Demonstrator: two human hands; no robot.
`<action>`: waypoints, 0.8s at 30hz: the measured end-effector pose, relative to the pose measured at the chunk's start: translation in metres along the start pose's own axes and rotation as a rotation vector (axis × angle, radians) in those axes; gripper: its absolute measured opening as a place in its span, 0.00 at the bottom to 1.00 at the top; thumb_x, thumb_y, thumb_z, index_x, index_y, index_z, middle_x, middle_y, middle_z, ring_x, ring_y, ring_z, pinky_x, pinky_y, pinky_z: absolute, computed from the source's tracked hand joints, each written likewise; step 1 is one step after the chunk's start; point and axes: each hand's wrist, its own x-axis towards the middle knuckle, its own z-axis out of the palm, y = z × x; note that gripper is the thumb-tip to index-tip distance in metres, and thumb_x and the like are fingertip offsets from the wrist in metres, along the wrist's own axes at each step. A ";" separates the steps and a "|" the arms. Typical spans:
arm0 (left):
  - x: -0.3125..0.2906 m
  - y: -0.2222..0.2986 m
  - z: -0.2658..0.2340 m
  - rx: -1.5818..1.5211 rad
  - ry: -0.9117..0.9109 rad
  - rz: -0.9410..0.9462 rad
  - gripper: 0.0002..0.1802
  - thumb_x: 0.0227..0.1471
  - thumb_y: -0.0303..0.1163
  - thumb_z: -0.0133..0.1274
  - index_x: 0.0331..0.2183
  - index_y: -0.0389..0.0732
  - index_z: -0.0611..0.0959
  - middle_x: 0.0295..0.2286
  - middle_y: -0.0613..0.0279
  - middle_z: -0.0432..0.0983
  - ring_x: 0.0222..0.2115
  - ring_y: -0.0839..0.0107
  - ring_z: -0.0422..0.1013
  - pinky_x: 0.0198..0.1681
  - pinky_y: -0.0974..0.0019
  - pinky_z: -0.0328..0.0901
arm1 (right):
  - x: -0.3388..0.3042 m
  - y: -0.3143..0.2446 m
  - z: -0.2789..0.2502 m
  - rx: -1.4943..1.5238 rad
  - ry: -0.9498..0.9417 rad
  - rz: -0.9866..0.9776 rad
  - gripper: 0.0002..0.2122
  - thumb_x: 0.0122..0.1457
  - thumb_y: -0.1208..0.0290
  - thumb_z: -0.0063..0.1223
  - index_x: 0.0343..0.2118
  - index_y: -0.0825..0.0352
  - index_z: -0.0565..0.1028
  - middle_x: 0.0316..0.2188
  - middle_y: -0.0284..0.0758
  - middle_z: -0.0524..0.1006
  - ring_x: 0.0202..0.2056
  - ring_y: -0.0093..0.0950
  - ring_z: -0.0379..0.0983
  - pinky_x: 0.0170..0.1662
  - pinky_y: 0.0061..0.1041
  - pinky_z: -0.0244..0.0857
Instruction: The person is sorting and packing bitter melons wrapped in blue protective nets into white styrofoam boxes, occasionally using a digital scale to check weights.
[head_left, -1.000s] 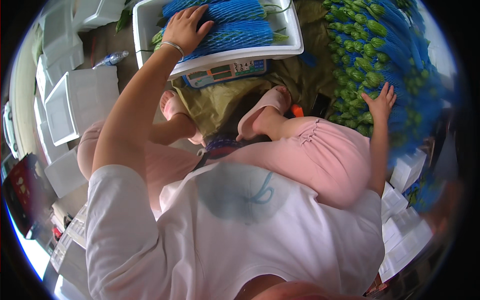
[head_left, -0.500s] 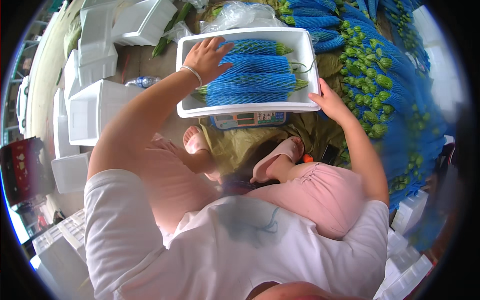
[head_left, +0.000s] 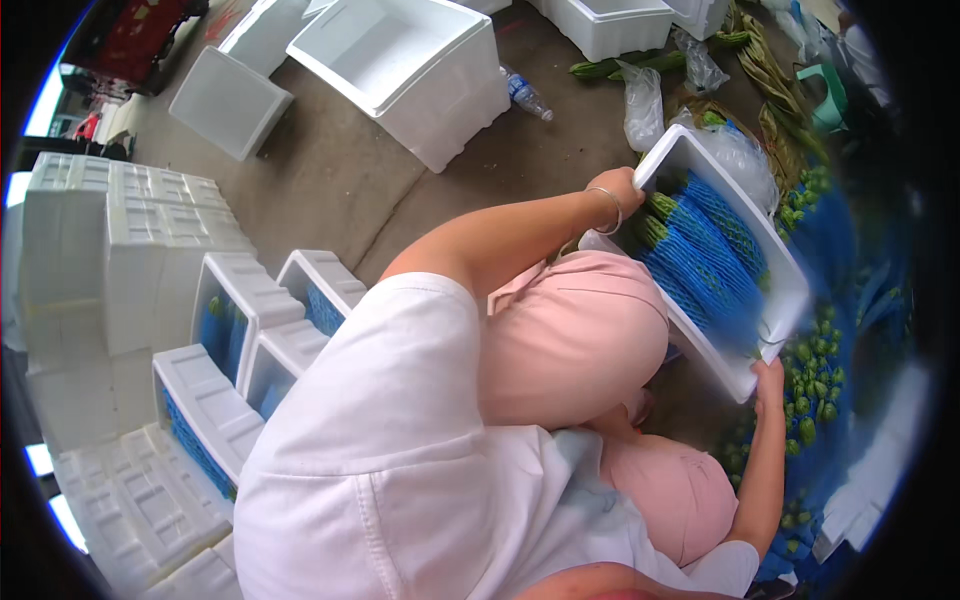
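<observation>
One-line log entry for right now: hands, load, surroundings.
Left hand: gripping white foam box by one end | Right hand: gripping opposite end | Inside: blue-netted green vegetables | Floor: plastic bottle

A white foam box (head_left: 768, 254), held at opposite ends, contains green vegetables (head_left: 655, 230) sleeved in blue netting (head_left: 702, 258).

Netted vegetables (head_left: 705, 255) lying in the box (head_left: 785, 285), and a second heap (head_left: 808, 385), apparently netted too, to its right! Over left, a bottle (head_left: 525, 92) on the floor (head_left: 340, 190), stacked crates (head_left: 160, 240) farther left.
</observation>
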 end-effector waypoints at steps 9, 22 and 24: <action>-0.076 0.008 -0.072 0.146 0.359 0.053 0.18 0.42 0.39 0.53 0.32 0.36 0.81 0.29 0.48 0.77 0.32 0.56 0.74 0.39 0.61 0.66 | -0.011 -0.064 -0.037 -0.168 -0.060 -0.450 0.17 0.48 0.73 0.43 0.41 0.74 0.70 0.35 0.35 0.74 0.34 0.23 0.69 0.41 0.21 0.60; -0.431 0.089 -0.429 0.278 0.767 0.062 0.08 0.46 0.30 0.51 0.32 0.41 0.81 0.27 0.62 0.76 0.27 0.69 0.73 0.27 0.61 0.69 | -0.274 -0.236 0.116 0.427 -1.117 -0.681 0.26 0.58 0.54 0.47 0.50 0.73 0.65 0.42 0.40 0.73 0.44 0.30 0.72 0.50 0.27 0.62; -0.482 0.018 -0.492 -0.058 0.539 -0.074 0.18 0.46 0.36 0.54 0.39 0.37 0.79 0.30 0.62 0.77 0.30 0.75 0.71 0.35 0.70 0.66 | -0.324 -0.234 0.135 0.389 -1.316 -0.541 0.26 0.57 0.57 0.49 0.51 0.74 0.63 0.45 0.42 0.71 0.46 0.31 0.70 0.52 0.30 0.61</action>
